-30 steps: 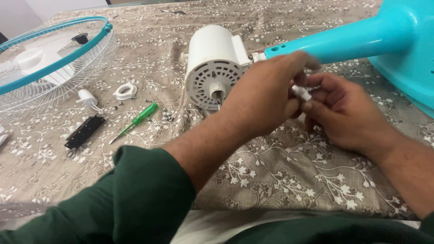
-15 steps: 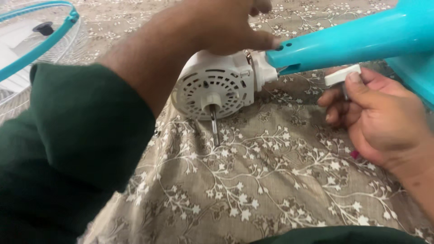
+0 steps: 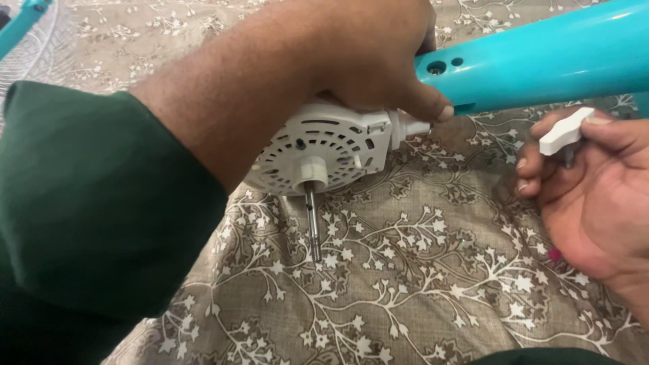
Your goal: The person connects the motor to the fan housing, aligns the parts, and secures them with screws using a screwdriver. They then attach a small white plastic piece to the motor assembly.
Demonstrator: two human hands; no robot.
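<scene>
My left hand [image 3: 365,54] grips the top of a white fan motor housing [image 3: 324,145], where it joins a teal fan stand tube [image 3: 541,61]. The housing's vented round face points toward me, and a metal shaft [image 3: 312,226] sticks out of its centre over the cloth. My thumb presses at the white neck between housing and tube. My right hand [image 3: 595,196] is at the right, below the tube, pinching a small white wing-shaped knob [image 3: 564,132] with a short metal stem between thumb and fingers.
Everything lies on a beige cloth with a white floral print [image 3: 405,284]. A teal rim and wire of a fan guard [image 3: 23,20] show at the top left corner. My dark green sleeve [image 3: 88,223] fills the lower left.
My left hand has closed down on the motor housing and the view has moved in closer. My right hand has lifted the white knob slightly nearer the tube.
</scene>
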